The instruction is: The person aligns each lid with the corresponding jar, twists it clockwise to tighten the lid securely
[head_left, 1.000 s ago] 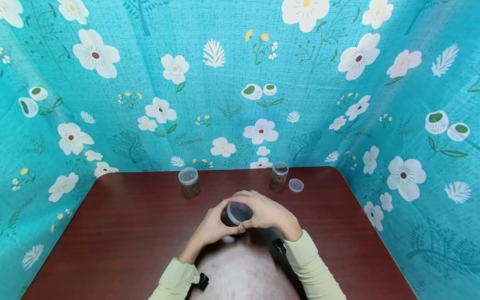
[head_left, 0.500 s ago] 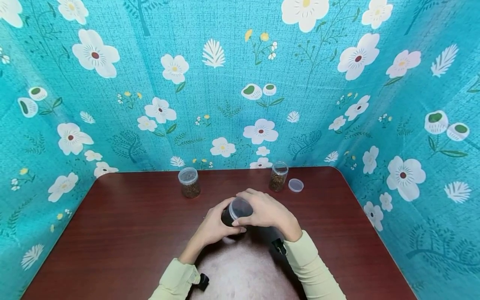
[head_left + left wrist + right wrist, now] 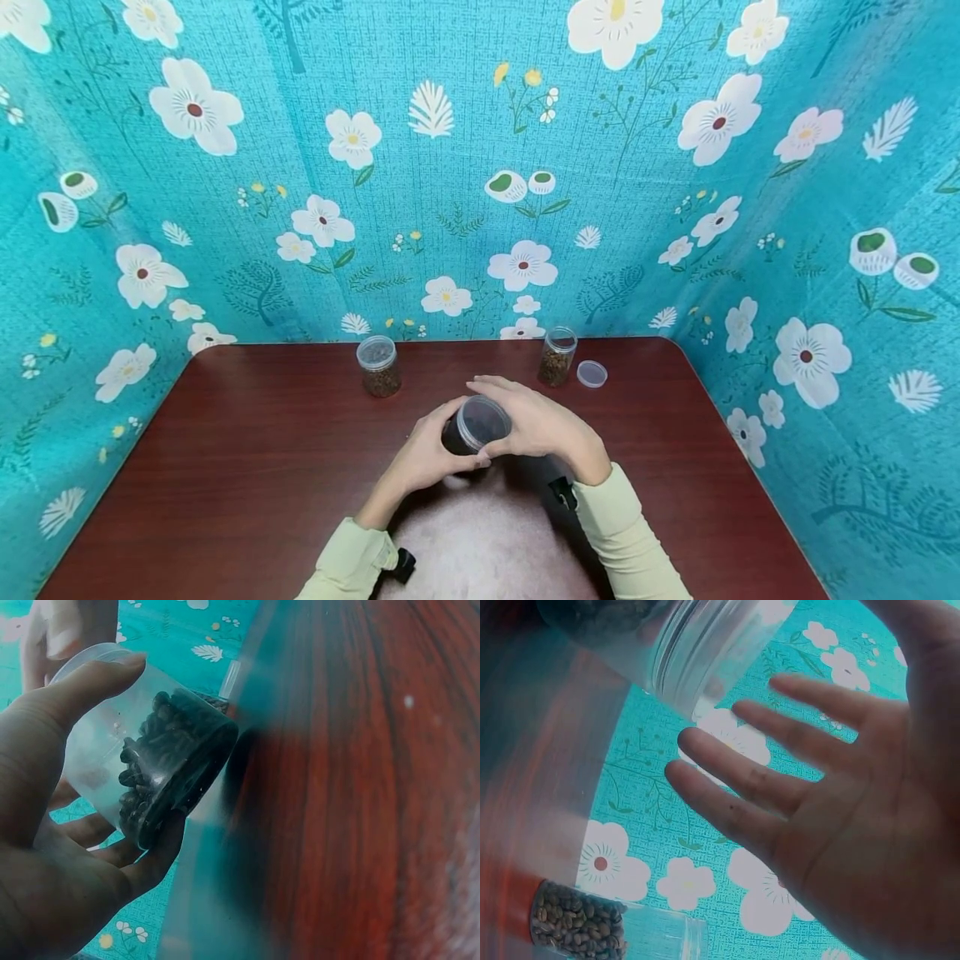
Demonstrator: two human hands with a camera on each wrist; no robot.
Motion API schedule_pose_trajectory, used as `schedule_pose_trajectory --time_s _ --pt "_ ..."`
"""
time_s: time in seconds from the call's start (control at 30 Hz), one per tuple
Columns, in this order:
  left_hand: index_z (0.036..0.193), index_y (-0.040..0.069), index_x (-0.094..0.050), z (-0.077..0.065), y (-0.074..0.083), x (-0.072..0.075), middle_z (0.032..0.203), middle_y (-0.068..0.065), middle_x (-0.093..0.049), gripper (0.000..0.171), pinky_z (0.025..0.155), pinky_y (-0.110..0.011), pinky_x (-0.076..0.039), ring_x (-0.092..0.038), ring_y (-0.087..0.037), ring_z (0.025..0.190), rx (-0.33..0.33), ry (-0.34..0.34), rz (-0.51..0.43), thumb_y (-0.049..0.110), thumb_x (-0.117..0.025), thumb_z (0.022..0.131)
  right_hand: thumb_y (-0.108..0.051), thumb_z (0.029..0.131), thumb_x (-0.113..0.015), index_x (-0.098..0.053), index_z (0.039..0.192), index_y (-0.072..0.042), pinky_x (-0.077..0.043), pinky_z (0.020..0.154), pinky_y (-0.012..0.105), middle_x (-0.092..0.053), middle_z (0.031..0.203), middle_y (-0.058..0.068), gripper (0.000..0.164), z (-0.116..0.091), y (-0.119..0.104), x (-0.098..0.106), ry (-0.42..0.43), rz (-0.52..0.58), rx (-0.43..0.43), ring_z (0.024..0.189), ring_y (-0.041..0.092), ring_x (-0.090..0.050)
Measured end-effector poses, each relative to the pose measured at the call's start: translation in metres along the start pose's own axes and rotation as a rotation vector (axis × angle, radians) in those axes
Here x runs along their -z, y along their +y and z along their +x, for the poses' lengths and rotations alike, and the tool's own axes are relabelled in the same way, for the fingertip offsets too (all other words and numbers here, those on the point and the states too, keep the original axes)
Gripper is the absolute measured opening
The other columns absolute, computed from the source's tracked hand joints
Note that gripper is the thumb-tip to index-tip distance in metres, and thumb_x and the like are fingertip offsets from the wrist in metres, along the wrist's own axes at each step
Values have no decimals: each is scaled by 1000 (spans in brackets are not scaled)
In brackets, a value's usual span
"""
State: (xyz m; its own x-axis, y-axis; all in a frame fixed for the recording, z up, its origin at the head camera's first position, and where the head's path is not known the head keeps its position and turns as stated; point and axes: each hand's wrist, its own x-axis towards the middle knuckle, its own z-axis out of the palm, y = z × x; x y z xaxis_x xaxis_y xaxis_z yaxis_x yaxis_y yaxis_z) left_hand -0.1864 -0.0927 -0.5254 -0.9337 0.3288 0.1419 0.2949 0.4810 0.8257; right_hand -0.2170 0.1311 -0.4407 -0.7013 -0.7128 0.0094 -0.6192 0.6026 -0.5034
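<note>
My left hand [image 3: 431, 450] holds a clear plastic jar [image 3: 161, 765] of dark, bean-like pieces, thumb and fingers curled round its side. It is tilted in the left wrist view. A translucent lid [image 3: 484, 419] covers its top. Around the lid's right side is my right hand [image 3: 543, 423], its fingers straight and spread. In the right wrist view those fingers [image 3: 750, 769] stand apart from the lid's rim. The right thumb lies near the lid's front edge beside the left thumb; whether it touches the lid I cannot tell.
At the back left stands a lidded jar [image 3: 380, 375] with brown contents. An uncovered jar [image 3: 556, 365] of brown beans is at the back right, a loose round lid [image 3: 592, 374] beside it. The dark red table [image 3: 247, 467] meets a flowered blue cloth [image 3: 420, 208] behind.
My right fingers first moved along the lid, turning slightly, then spread wider and came away from its rim. The left hand and jar stayed nearly in place.
</note>
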Motion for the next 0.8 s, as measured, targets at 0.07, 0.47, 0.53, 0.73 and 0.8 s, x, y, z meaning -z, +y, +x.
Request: schedule_pose_trajectory --time_s 0.07,0.47,0.53,0.73,0.8 --pt "153 27 -51 0 0 1 144 4 -64 88 105 -45 -53 -63 -16 128 4 -1 17 47 -92 77 -33 83 -91 -43 161 -17 -44 120 53 -41 168 8 93 0 0 1 -19 -5 43 156 31 -40" --pt "155 28 -49 -1 -2 1 146 1 -63 91 103 -42 -54 -64 -17 126 8 -7 21 49 -91 78 -29 82 -92 -56 153 -21 -47 117 51 -52 160 5 80 1 0 2 -47 -11 97 149 28 -49" --pt "156 30 -48 -1 -2 0 147 2 -63 91 103 -41 -54 -64 -16 125 8 -9 23 49 -91 78 -30 83 -92 -58 151 -21 -49 115 50 -55 157 4 77 1 0 2 -39 -20 96 145 27 -52" --pt "155 32 -49 -1 0 0 145 4 -64 91 100 -37 -55 -65 -14 123 2 -12 12 45 -93 77 -43 85 -87 -62 147 -19 -55 107 46 -63 143 3 71 -1 -3 1 9 -48 37 128 21 -63" --pt "155 33 -49 -1 1 1 145 4 -63 91 99 -36 -55 -65 -13 122 4 -15 -4 44 -94 76 -48 87 -85 -62 146 -17 -57 102 46 -64 140 5 70 -1 -5 1 26 -54 3 122 22 -67"
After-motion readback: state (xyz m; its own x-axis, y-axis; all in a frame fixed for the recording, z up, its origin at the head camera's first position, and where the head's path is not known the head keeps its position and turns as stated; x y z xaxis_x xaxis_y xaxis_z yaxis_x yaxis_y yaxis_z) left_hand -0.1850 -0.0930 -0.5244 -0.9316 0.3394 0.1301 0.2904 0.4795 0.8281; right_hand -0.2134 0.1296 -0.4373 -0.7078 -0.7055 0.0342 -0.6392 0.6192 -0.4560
